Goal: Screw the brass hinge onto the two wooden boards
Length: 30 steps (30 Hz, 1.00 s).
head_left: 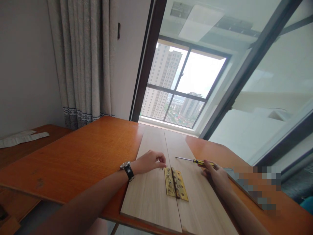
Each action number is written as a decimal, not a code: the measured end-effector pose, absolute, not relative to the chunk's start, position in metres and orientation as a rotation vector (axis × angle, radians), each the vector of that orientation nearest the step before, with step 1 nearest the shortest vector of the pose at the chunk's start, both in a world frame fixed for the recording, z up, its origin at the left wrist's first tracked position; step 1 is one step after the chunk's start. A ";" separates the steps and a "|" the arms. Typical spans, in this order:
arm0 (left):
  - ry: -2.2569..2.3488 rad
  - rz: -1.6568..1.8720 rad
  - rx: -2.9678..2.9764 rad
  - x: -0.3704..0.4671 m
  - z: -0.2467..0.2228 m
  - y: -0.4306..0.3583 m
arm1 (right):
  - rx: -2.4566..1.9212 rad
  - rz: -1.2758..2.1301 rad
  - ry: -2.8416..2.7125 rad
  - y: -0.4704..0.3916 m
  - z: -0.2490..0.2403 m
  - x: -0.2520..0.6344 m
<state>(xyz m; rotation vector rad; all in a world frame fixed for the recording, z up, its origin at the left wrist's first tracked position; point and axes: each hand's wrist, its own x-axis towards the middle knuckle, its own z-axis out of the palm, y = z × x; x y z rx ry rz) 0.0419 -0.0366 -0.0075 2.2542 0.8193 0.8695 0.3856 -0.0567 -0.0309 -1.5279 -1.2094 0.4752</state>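
Observation:
A brass butt hinge lies opened flat across the seam between two pale wooden boards. Small screws seem to rest on its left leaf. Just above the hinge's upper left corner, my left hand is closed in a pinch on a tiny dark piece that looks like a screw. My right hand, over the right board, grips a screwdriver by its yellow and black handle. The screwdriver's shaft points left, with its tip above the boards and apart from the hinge. Beneath my left wrist is the left board.
The boards lie on an orange-brown wooden table. A flat object, partly blurred out, lies right of my right hand. White strips rest on a lower surface at left. A curtain and a window stand behind.

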 end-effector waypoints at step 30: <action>0.196 0.708 2.405 0.052 0.002 -0.065 | -1.444 0.616 -1.185 -0.057 -0.027 0.377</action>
